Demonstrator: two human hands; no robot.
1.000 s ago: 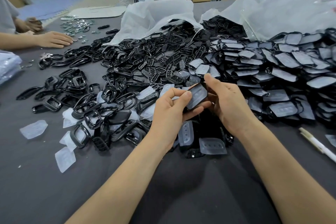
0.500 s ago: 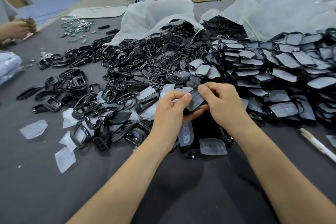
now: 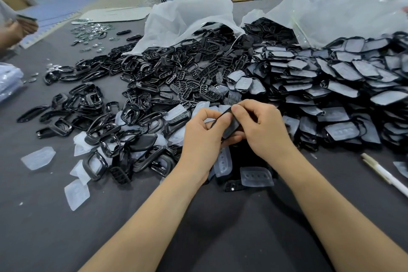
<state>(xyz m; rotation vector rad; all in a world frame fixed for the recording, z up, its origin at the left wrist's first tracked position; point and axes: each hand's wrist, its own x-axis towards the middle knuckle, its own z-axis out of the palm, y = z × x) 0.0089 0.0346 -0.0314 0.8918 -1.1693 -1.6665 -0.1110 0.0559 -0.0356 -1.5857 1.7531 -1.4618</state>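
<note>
My left grip (image 3: pixel 203 137) and right grip (image 3: pixel 262 130) both pinch one black shell (image 3: pixel 231 126) just above the table (image 3: pixel 220 238), near middle. A stack (image 3: pixel 342 86) that looks finished lies right, but loose frames (image 3: pixel 136 104) fill the left, so I judge plenty remains.

Both the left hand (image 3: pixel 203 137) and right hand (image 3: pixel 262 130) pinch one black shell (image 3: pixel 230 127) above the dark table (image 3: pixel 220 227).

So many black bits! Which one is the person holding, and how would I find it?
Start at the grey table, where two arms reach in from the bottom. Follow them up to the left hand and right hand, which meet before the heaps. The flat black piece pinched between their fingers is the only one lifted off the table, not lying in a pile.
</note>
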